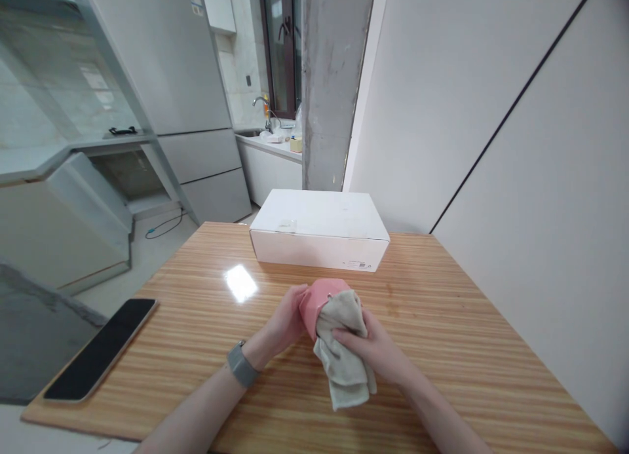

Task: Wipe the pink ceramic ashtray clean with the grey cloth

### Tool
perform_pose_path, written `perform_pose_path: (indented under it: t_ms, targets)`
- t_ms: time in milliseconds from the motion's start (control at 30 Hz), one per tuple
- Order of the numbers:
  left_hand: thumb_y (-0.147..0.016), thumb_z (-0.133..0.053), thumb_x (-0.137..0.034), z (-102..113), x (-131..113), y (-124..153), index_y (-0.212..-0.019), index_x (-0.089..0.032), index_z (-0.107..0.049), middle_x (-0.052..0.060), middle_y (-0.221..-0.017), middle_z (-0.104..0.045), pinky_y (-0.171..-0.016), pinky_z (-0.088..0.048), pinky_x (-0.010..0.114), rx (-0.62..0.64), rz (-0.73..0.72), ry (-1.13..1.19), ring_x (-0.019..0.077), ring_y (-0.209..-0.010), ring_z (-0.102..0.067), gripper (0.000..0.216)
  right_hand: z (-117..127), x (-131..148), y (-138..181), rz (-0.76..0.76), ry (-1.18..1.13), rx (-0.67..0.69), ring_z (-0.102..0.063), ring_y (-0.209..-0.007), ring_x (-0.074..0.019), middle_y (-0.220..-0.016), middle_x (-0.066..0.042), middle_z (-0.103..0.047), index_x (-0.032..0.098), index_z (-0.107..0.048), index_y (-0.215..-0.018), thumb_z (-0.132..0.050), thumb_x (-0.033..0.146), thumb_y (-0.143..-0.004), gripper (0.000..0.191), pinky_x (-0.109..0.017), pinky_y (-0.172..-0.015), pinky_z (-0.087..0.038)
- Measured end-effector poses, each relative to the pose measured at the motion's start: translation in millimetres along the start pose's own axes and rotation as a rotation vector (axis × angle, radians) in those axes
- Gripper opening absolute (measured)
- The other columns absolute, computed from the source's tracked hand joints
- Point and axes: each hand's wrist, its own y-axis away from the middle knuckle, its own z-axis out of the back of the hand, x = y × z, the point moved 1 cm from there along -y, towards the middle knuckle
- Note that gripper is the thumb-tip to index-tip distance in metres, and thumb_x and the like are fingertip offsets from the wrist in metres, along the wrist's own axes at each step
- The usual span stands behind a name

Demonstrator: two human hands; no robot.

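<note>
Above the wooden table, my left hand (289,320) is wrapped round the left side of a pink faceted container, perhaps a bowl or pot (314,303), tilted in the grip. A grey-beige cloth (346,362) is bunched in my right hand (376,346), which presses it against the container's right side and rim. The cloth's lower end hangs down toward the table. The container's opening and the tips of my left fingers are mostly hidden. A grey band (242,365) circles my left wrist.
A closed white box (317,249) stands on the wood-grain table (432,375) just beyond my hands. A black flat device, like a phone or tablet (101,351), lies at the left edge. A white wall (531,198) runs along the right; a fridge (167,61) and sink counter stand behind.
</note>
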Motion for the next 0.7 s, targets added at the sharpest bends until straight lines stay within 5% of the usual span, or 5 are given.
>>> perform_pose_path:
  t_ms: [400,700]
  targets:
    - [-0.088,-0.055,-0.038,-5,11,-1,-0.118,-0.010,-0.065,0.013,-0.111,-0.071,-0.102,-0.036,0.039,0.122,-0.072,0.101,0.0285,-0.113,-0.060,0.042,-4,9,-1,-0.117,-0.454,-0.129,-0.070,-0.074,-0.0185,-0.083,-0.004,-0.076,0.017,-0.069,-0.098,-0.088,0.031,-0.058,0.046,-0.029,-0.071,-0.054]
    - [-0.082,-0.066,-0.048,-4,12,-1,-0.104,-0.014,-0.070,0.009,-0.097,-0.072,-0.079,-0.046,0.028,-0.048,-0.152,-0.071,0.0184,-0.085,-0.063,0.040,9,-4,-7,-0.027,-0.189,-0.061,-0.069,-0.086,-0.0217,-0.096,-0.005,-0.076,0.019,-0.067,-0.105,-0.082,0.036,-0.066,0.045,-0.035,-0.081,-0.053]
